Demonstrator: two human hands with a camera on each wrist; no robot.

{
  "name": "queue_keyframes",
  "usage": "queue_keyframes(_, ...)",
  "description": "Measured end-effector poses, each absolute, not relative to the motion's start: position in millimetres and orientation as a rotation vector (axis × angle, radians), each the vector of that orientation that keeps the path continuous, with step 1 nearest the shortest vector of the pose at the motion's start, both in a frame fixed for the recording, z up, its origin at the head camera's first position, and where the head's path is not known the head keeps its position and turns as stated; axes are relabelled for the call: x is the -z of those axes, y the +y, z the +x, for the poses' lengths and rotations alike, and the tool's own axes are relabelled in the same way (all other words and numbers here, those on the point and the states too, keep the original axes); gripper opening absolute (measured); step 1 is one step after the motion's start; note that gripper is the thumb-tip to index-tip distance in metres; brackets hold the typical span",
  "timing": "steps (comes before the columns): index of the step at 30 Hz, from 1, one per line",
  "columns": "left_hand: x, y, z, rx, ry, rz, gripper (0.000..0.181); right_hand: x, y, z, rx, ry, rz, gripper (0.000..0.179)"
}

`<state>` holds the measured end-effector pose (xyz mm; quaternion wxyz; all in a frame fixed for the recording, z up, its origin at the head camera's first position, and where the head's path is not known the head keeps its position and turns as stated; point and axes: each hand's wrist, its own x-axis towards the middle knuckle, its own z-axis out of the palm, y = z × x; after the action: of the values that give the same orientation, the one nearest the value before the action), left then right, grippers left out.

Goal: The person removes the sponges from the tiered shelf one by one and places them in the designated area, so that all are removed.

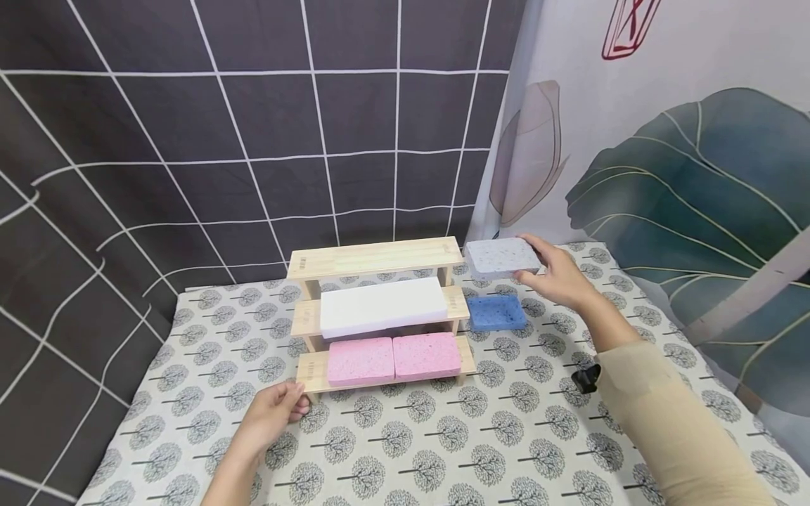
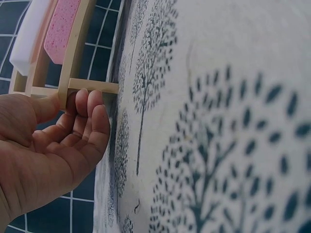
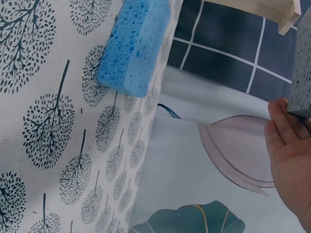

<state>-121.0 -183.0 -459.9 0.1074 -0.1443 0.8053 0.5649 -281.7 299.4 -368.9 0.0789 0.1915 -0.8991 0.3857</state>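
My left hand (image 1: 272, 416) pinches the left end of the lowest step of a three-tier wooden rack (image 1: 373, 258), thumb on top and fingers curled beneath. In my right hand (image 1: 560, 273) is a grey speckled sponge (image 1: 501, 256), gripped by its right end and held above the table beside the top tier. Below it a blue sponge (image 1: 496, 313) lies on the cloth, right of the rack. Two pink sponges (image 1: 361, 360) sit side by side on the lowest step. A long white block (image 1: 382, 306) lies on the middle step. The top tier is bare.
A tree-print cloth (image 1: 405, 464) covers the table. Behind the rack hangs a dark grid-patterned curtain (image 1: 354, 112), and a pale leaf-print curtain (image 1: 588, 84) hangs at the right. A small black object (image 1: 586, 379) is by my right sleeve.
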Motion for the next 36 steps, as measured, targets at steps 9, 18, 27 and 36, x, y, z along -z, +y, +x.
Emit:
queue_keyframes(9, 457.7, -182.3, -120.4, -1.664, 2.373, -0.424, 0.028, 375.3, 307.8, -283.0, -1.158, -2.681, 0.565, 0.069)
queue_keyframes(18, 457.0, -182.0, -120.5, -1.653, 2.377, -0.43, 0.029, 383.2, 321.0, -280.5, -1.142, -2.709, 0.609, 0.07)
queue_keyframes(27, 458.6, -182.1, -120.8, -1.639, 2.394, -0.42, 0.029, 391.1, 333.6, -274.2, -1.082, -2.821, 0.512, 0.078)
queue_keyframes(36, 459.5, -181.4, -121.1, -1.651, 2.383, -0.428, 0.029, 400.3, 348.2, -267.1, -1.053, -2.892, 0.415, 0.081)
